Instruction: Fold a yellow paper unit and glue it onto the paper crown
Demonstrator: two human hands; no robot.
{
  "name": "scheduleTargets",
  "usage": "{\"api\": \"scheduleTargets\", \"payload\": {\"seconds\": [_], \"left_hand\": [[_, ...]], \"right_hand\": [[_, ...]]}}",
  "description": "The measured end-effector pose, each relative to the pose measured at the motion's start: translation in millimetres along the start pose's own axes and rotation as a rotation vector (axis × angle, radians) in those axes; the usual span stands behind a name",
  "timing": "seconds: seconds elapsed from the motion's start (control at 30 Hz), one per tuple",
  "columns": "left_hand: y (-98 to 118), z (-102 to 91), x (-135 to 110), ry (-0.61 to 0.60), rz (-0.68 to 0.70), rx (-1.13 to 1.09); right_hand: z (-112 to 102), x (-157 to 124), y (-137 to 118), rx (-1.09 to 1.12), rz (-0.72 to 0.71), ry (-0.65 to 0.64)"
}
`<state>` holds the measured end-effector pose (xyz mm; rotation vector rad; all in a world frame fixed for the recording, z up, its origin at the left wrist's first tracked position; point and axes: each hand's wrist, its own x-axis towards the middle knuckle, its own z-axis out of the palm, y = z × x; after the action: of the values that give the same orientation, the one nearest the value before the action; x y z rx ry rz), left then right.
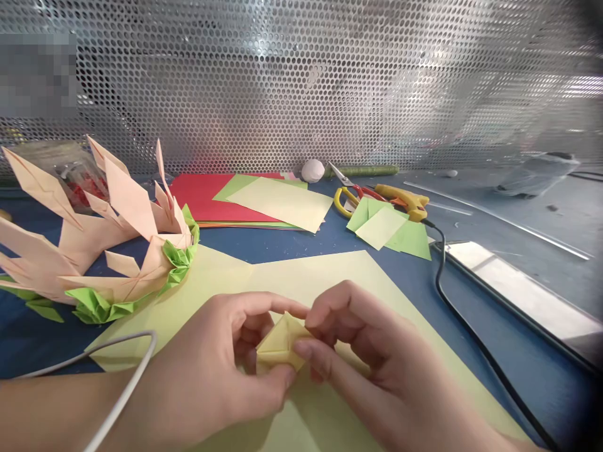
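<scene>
A small folded piece of yellow paper (277, 342), pointed at its top, is held between both hands over large pale yellow sheets (348, 282). My left hand (221, 358) grips it from the left, thumb along its lower edge and index finger reaching behind its tip. On the right side, my right hand (372, 358) pinches the fold between thumb and fingers. The underside of the paper and some fingertips are hidden.
Left stands a pink paper crown (132, 201) with green folded leaves (103, 306). Behind lie a red paper stack (202, 198), scissors (346, 182), green squares (409, 238) and a yellow glue gun (407, 201) with a black cord (464, 320). A phone (513, 289) lies right; a white cable (127, 392) crosses my left wrist.
</scene>
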<state>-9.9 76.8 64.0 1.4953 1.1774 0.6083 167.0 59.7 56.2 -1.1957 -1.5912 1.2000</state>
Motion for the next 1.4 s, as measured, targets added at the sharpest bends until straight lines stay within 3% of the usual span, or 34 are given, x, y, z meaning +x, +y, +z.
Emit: {"api": "scheduleTargets", "payload": {"seconds": [0.4, 0.57, 0.77, 0.97, 1.1, 1.4], "left_hand": [[-1, 0.8, -2, 0.061, 0.010, -0.005], [3, -0.3, -2, 0.103, 0.000, -0.031], [3, -1.5, -1, 0.007, -0.040, -0.130], [7, -6.9, 2, -0.044, 0.003, -0.316], [7, -10.0, 5, -0.059, 0.018, -0.367], [5, -9.4, 5, -0.064, 0.001, -0.423]], "right_hand": [[0, 5, 0, 0.108, 0.057, -0.016], [0, 3, -1, 0.131, 0.043, -0.112], [-1, 3, -1, 0.133, 0.084, -0.036], [-6, 10, 3, 0.358, 0.036, -0.152], [-8, 10, 4, 0.338, -0.058, -0.181], [-10, 7, 7, 0.296, -0.039, -0.153]]}}
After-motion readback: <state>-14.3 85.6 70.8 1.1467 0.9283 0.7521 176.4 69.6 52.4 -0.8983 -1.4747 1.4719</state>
